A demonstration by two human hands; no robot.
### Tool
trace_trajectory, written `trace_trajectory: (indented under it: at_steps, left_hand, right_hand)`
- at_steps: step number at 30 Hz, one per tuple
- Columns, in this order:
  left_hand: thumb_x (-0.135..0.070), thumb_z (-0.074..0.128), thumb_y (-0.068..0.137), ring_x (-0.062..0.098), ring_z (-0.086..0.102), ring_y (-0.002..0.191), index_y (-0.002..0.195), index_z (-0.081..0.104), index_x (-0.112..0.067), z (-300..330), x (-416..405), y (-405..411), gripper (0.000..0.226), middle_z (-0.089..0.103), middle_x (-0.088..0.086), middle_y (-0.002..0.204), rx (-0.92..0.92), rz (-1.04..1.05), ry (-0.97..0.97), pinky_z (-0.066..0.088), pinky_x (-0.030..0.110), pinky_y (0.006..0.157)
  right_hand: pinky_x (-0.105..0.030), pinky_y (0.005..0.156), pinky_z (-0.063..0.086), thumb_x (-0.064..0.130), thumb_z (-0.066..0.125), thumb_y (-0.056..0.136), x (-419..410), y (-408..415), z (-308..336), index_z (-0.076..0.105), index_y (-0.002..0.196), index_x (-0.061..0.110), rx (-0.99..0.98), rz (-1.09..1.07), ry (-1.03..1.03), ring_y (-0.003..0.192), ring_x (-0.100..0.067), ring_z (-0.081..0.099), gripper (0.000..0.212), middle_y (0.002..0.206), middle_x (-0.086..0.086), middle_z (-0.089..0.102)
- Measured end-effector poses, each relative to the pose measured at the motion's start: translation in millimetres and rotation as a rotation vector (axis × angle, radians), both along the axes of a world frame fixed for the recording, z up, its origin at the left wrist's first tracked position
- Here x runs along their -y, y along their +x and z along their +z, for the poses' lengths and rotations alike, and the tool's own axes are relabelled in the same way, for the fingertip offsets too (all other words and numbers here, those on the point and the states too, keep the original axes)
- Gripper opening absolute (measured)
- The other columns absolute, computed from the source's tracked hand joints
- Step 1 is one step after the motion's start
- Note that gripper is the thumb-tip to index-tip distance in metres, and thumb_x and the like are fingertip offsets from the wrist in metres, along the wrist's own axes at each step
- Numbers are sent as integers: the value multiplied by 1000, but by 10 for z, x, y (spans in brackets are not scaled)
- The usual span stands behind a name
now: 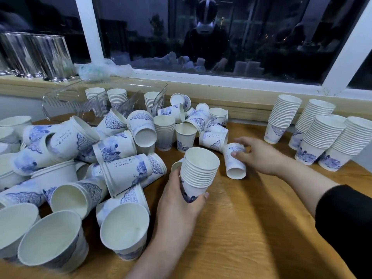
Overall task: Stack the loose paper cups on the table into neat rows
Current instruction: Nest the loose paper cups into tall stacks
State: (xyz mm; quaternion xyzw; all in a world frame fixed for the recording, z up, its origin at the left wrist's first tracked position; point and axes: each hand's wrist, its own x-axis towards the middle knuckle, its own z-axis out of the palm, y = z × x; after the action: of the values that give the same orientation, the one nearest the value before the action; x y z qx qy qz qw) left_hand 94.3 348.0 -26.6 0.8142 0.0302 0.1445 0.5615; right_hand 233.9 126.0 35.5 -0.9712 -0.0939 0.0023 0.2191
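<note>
My left hand [179, 200] grips the base of a short stack of white-and-blue paper cups [198, 172], held upright just above the wooden table [251, 228]. My right hand [255, 154] curls its fingers round a single cup [235, 164] that lies on its side, bottom toward me, to the right of the held stack. A large heap of loose cups [100, 158] covers the left half of the table, many tipped over. Several tall finished stacks [314, 131] stand upright at the far right.
A clear plastic holder [100, 101] with a few short cup stacks sits at the back left below the window sill [221, 85]. Metal containers [36, 55] stand on the sill. A crumpled plastic bag [104, 69] lies beside them. The dark window reflects a person.
</note>
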Motion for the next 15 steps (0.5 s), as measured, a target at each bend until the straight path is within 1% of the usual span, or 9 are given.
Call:
trace_trajectory:
  at_steps: [2, 4, 6, 7, 8, 10, 12, 14, 15]
  left_hand:
    - [-28, 84, 75, -8, 57, 111, 131, 50, -41, 0, 4, 1, 67, 63, -25, 120, -3, 2, -11, 46, 16, 91]
    - [-26, 85, 75, -6, 58, 112, 132, 51, -40, -4, 8, 2, 67, 64, -23, 120, -1, 6, -14, 47, 20, 94]
    - [-26, 85, 75, -5, 59, 112, 131, 51, -40, -9, 12, 7, 67, 65, -23, 119, 8, 14, -18, 49, 24, 96]
    - [-26, 85, 74, -4, 59, 111, 130, 51, -40, -11, 16, 9, 66, 65, -23, 119, 10, 19, -17, 49, 25, 96]
    - [-27, 85, 74, -4, 59, 111, 129, 52, -41, -12, 18, 6, 66, 65, -23, 118, 9, 22, -18, 49, 26, 96]
    - [-28, 84, 73, -3, 61, 110, 128, 52, -41, -16, 28, 2, 65, 66, -22, 117, 5, 24, -22, 51, 30, 96]
    - [-32, 83, 70, 0, 63, 107, 126, 53, -41, -14, 35, -4, 64, 68, -20, 114, 2, 28, -30, 52, 34, 94]
    - [-33, 82, 69, 0, 65, 103, 123, 54, -40, 1, 42, -16, 61, 69, -20, 112, 4, 34, -39, 53, 34, 91]
    - [-31, 83, 71, -2, 64, 101, 123, 54, -40, 11, 43, -20, 60, 69, -20, 111, 8, 38, -48, 52, 31, 89]
  right_hand:
    - [-29, 74, 44, 32, 65, 93, -37, -49, 51, 65, 117, 19, 93, -35, 123, 80, -12, 58, 27, 102, 1, 67]
    - [-31, 66, 45, 28, 63, 95, -78, -180, 159, 66, 101, 19, 288, -63, 340, 67, -13, 55, 12, 84, 1, 67]
    - [-32, 62, 48, 26, 59, 98, -158, -430, 370, 64, 96, 19, 496, -43, 635, 62, -15, 56, 9, 76, 3, 64]
    - [-32, 62, 49, 25, 57, 99, -215, -576, 484, 63, 95, 20, 563, -1, 744, 63, -16, 57, 8, 75, 4, 62]
    - [-30, 62, 49, 25, 56, 100, -283, -715, 579, 62, 95, 22, 604, 60, 783, 66, -18, 58, 8, 76, 4, 62]
    - [-25, 65, 48, 25, 58, 99, -412, -923, 675, 62, 95, 23, 639, 175, 694, 70, -15, 59, 6, 77, 5, 62]
    - [-13, 68, 42, 24, 60, 97, -509, -993, 653, 64, 97, 21, 629, 267, 498, 75, -4, 58, 5, 80, 11, 62]
    - [-7, 75, 39, 24, 58, 96, -562, -991, 583, 68, 100, 19, 549, 376, 352, 86, 4, 58, 12, 89, 14, 63]
    - [-6, 80, 39, 24, 55, 97, -559, -967, 532, 69, 105, 17, 527, 427, 330, 94, 5, 58, 18, 97, 14, 64]
